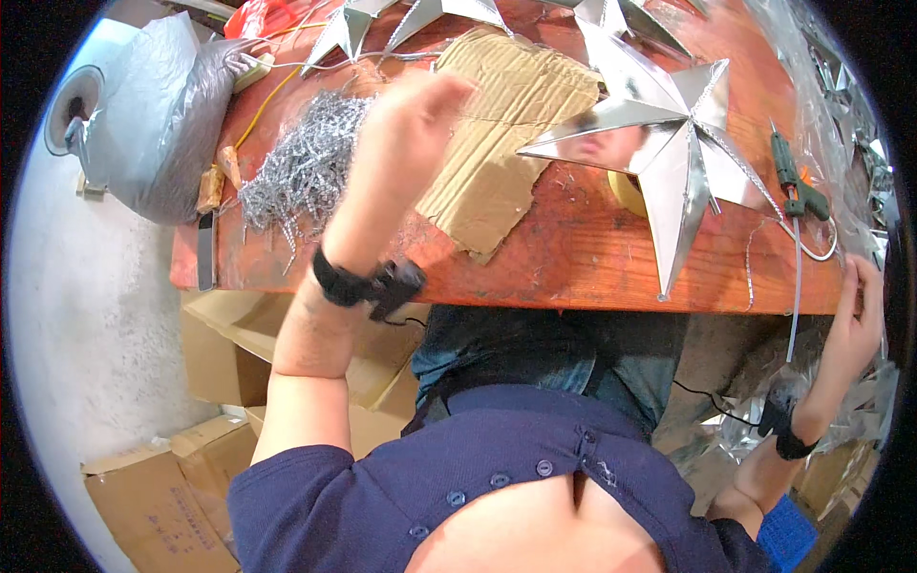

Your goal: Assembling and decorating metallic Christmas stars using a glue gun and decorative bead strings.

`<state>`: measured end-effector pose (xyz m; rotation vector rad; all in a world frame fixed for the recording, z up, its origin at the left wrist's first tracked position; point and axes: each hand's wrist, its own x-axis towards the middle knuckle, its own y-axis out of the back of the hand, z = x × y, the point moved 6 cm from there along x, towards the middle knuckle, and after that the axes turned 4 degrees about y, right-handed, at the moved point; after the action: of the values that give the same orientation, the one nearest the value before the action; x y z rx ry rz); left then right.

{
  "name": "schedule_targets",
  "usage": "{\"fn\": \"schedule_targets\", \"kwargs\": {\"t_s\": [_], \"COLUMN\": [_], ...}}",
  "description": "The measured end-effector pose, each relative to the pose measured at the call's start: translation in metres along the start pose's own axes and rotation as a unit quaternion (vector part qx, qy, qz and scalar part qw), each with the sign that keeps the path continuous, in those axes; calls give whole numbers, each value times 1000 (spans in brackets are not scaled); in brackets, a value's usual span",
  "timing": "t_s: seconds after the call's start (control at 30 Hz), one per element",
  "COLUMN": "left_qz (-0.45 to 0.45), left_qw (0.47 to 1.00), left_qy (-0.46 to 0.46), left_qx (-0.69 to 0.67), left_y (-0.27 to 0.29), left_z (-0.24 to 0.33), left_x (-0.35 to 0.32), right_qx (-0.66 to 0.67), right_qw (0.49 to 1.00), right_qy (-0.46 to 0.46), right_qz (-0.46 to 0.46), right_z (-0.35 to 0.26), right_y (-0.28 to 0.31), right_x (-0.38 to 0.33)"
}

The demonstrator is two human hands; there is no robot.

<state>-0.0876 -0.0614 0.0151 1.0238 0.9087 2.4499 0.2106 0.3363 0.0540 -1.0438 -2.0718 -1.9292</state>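
Observation:
My left hand (409, 124) is raised over the table between a heap of silver tinsel strips (310, 158) and a flat piece of corrugated cardboard (511, 124). It is smeared by motion, and its fingers are mostly hidden. At the table's right edge, my right hand (853, 320) has its fingers stretched out and apart, beside clear plastic wrapping (836, 124). Nothing shows in it. A shiny silver star (669, 143) lies between the hands, partly over the cardboard. Right of the star lies a green glue gun (793, 177) with a pale glue stick out of its back.
More silver stars (449, 14) lie along the far side. A grey plastic bag (158, 124) bulges at the table's left end, near a dark flat object (206, 250). Yellow tape (626, 191) sits under the star. Cardboard boxes (158, 506) stand on the floor at lower left.

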Motion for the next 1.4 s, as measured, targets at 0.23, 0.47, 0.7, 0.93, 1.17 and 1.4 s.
{"fn": "schedule_targets", "kwargs": {"t_s": [0.23, 0.47, 0.7, 0.93, 1.17, 1.4], "left_qz": [-75, -42, -122, -162, -143, 127], "left_qw": [970, 973, 980, 967, 977, 985], "left_qy": [138, 114, 78, 174, 136, 105], "left_qx": [186, 197, 140, 87, 79, -46], "left_y": [-6, 5, -1, -11, -5, 96], "left_z": [-94, -100, -106, -114, -117, -74], "left_x": [44, 56, 49, 52, 55, 91], "right_qx": [123, 227, 342, 376, 403, 428], "right_qw": [982, 947, 917, 908, 900, 886], "right_qy": [-93, -138, -86, -80, -64, -69], "right_qz": [110, 180, 189, 169, 152, 166], "right_z": [-48, -61, -84, -86, -81, -76], "right_y": [11, 28, 36, 38, 30, 29], "right_x": [-34, -50, -38, -48, -51, -50]}}
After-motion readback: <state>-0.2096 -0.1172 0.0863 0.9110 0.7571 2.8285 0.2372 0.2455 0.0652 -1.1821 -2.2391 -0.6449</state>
